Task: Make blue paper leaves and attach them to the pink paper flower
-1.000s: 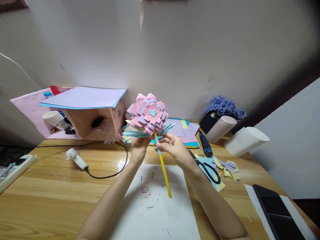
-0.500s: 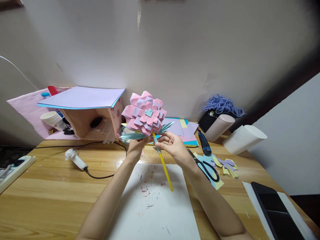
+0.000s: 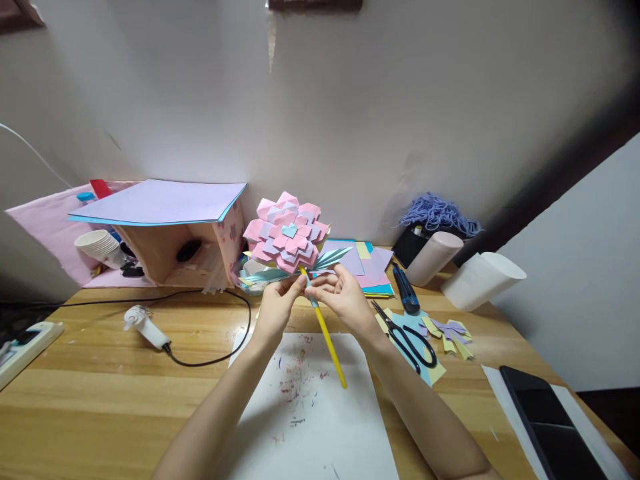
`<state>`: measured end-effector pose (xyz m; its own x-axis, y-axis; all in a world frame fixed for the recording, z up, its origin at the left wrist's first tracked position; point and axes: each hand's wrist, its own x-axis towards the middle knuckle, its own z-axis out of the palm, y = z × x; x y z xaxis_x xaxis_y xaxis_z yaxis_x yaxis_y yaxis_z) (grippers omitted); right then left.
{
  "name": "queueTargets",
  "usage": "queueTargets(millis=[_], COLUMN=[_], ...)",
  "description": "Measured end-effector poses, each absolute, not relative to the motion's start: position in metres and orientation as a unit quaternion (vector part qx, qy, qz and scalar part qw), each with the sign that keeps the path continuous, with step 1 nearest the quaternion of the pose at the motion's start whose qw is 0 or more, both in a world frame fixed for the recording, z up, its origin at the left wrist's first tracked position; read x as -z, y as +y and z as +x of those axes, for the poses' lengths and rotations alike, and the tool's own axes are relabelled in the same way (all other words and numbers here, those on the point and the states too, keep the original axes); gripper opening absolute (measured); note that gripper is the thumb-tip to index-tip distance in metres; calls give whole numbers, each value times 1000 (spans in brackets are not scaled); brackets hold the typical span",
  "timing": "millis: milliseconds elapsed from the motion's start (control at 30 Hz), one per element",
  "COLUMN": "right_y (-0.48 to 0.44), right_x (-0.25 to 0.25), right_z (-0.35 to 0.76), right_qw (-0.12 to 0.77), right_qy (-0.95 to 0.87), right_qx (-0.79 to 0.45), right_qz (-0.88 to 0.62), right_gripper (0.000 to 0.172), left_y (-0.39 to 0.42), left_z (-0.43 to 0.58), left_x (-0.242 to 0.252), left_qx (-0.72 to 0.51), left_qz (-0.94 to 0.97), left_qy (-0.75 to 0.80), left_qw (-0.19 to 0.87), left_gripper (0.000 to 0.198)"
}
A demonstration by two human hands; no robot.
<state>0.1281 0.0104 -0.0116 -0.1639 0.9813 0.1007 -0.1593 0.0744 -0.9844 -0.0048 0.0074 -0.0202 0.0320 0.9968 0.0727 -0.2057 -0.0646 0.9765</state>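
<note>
Both my hands hold a paper flower (image 3: 287,233) above the desk. Its layered pink and lilac petals surround a pale blue heart at the centre. Below the bloom, folded blue-green paper leaves (image 3: 333,258) spread to either side of a yellow stem (image 3: 330,347), which slants down to the right. My left hand (image 3: 280,300) is closed at the top of the stem, just under the bloom. My right hand (image 3: 340,297) pinches the stem where a pale blue band wraps it. The fingertips of both hands nearly meet there, and the left fingers are partly hidden.
A stained white sheet (image 3: 320,427) lies beneath the flower. To the right are scissors (image 3: 407,340), a blue cutter (image 3: 406,288), paper scraps (image 3: 453,333), two white rolls and a black tablet (image 3: 545,420). At left stand a glue gun (image 3: 147,328) with its cord and a box (image 3: 170,247).
My left hand has come round to the front of the stem, its thumb now close to my right fingertips. The flower sits slightly lower against the wall as the view has tilted up.
</note>
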Motion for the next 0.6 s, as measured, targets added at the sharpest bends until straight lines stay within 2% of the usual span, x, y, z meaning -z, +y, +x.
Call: queueTargets(millis=[233, 400, 600], right_y=[18, 26, 26], right_x=[12, 19, 18], right_z=[135, 137, 135], right_qw=[488, 509, 545], right_qy=[-539, -533, -530], right_qx=[-569, -547, -517], right_qz=[-384, -396, -394], right_gripper=[27, 29, 23], left_y=[8, 7, 1], left_z=[-6, -3, -1], left_x=[18, 23, 17], left_qx=[-549, -538, -525], left_qz=[471, 500, 542], left_qy=[429, 423, 397], left_qw=[541, 530, 522], left_gripper=[29, 29, 24])
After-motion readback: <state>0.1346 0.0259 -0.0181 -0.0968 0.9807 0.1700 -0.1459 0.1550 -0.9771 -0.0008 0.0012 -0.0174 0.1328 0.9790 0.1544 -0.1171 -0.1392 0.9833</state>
